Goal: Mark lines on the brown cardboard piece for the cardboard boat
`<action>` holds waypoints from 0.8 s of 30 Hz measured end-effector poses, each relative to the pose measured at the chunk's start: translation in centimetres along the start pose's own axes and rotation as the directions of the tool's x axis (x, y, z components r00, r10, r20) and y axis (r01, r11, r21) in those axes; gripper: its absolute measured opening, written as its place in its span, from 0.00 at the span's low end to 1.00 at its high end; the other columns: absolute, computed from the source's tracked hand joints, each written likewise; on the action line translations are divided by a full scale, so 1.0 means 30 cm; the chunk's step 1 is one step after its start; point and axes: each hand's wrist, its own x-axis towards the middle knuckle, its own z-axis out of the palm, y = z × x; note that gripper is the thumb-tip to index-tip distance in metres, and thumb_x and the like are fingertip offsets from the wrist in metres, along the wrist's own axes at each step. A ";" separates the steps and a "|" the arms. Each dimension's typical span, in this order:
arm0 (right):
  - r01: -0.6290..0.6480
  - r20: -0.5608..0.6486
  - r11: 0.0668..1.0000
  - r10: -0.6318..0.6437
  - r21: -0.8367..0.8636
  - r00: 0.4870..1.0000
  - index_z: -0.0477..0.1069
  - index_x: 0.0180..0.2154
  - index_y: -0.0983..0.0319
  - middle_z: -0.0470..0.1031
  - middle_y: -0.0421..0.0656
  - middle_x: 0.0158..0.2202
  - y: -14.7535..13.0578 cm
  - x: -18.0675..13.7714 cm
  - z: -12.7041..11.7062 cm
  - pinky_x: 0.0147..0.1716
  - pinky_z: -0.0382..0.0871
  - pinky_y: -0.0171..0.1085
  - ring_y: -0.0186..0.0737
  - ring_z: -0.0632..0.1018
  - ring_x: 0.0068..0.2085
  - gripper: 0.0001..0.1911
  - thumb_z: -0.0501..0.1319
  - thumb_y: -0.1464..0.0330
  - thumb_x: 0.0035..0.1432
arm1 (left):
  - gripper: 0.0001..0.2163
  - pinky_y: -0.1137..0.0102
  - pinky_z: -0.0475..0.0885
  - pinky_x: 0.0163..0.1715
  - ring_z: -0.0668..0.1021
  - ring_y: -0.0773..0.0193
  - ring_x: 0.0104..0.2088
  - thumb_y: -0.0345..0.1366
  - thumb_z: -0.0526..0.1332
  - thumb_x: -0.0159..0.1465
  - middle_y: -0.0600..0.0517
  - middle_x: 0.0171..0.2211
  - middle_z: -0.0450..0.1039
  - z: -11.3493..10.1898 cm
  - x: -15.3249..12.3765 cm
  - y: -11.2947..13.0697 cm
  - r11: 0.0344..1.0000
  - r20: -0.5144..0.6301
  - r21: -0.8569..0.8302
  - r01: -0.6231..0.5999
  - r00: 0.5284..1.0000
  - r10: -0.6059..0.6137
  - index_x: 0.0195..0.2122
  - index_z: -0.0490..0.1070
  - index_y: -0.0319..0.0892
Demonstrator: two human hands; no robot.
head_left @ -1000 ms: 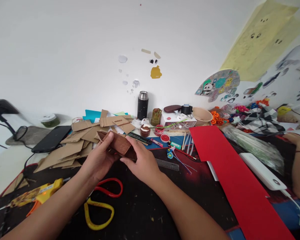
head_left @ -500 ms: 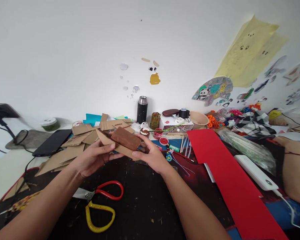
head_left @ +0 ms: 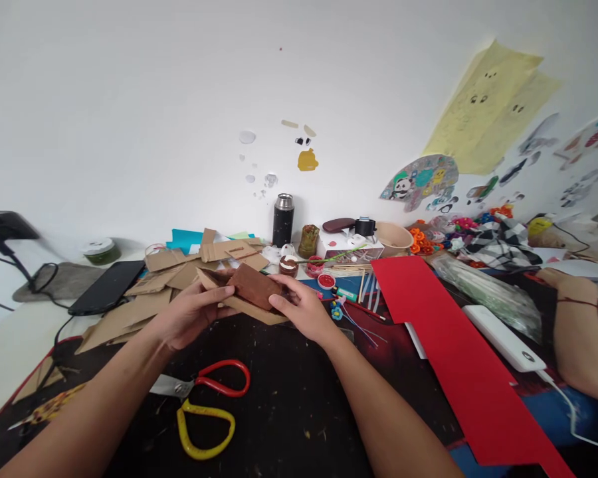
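Observation:
Both my hands hold a folded piece of tan cardboard above the dark mat, with a flat brown piece against its upper face. My left hand grips the left end, thumb on top and fingers behind or underneath, partly hidden. At the right end, my right hand closes on the brown piece and the cardboard, its thumb at the brown edge. Whether the two pieces are joined, I cannot tell. Below them on the mat lie large scissors with one red and one yellow handle, their blade tips hidden by my left forearm.
Cardboard scraps and a black phone-like slab lie left. A black flask, small jars and sticks stand behind. Rightward are a long red sheet, a white corded device, a plastic bag and another person's arm.
The brown piece has tilted to show more of its face, and the cardboard beneath has turned slightly. My right thumb has shifted up onto the brown piece's edge. The view has moved slightly.

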 end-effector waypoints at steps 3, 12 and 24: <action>0.020 -0.038 0.996 -0.023 -0.082 0.999 0.82 0.67 0.52 0.84 0.48 0.69 -0.001 0.000 0.004 0.73 0.74 0.58 0.59 0.83 0.69 0.31 0.75 0.48 0.69 | 0.27 0.55 0.93 0.50 0.92 0.41 0.54 0.36 0.88 0.52 0.42 0.54 0.91 0.003 -0.001 -0.010 1.000 -0.001 0.008 0.010 1.000 -0.010 0.52 0.84 0.46; 0.027 -0.016 0.993 -0.029 -0.111 0.999 0.81 0.68 0.53 0.85 0.48 0.68 -0.048 -0.007 0.006 0.71 0.76 0.56 0.59 0.84 0.68 0.32 0.75 0.48 0.69 | 0.28 0.58 0.93 0.43 0.91 0.42 0.53 0.47 0.86 0.58 0.41 0.56 0.90 0.003 -0.001 -0.006 0.998 0.002 0.054 0.025 1.000 -0.025 0.57 0.84 0.46; 0.003 0.008 0.998 -0.002 -0.063 1.000 0.82 0.67 0.54 0.86 0.49 0.66 -0.051 -0.011 0.006 0.68 0.78 0.58 0.59 0.86 0.64 0.32 0.77 0.51 0.66 | 0.35 0.60 0.92 0.45 0.87 0.37 0.62 0.56 0.88 0.50 0.41 0.61 0.88 0.002 -0.021 0.045 0.989 -0.023 0.150 0.016 1.000 -0.013 0.56 0.85 0.48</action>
